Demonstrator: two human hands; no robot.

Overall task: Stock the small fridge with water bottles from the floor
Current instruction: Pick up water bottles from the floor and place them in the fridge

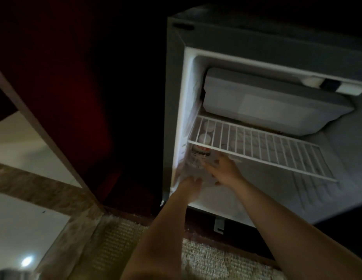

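The small fridge point(176, 81) stands open, its white inside lit. A white wire shelf point(277, 150) crosses the middle. Below the shelf, at the left wall, both hands hold a clear water bottle point(198, 158) with a red and white label. My left hand point(191, 186) grips its lower end, my right hand point(224, 168) its side. White caps of other bottles point(205, 137) show through the shelf bars behind it. The picture is blurred, so the bottle's outline is faint.
A grey freezer box point(267, 102) fills the fridge's top. The fridge floor to the right of the hands looks bare. A dark red cabinet point(60, 87) stands left of the fridge. Beige carpet point(206, 259) lies below, pale tiled floor point(18, 229) at the left.
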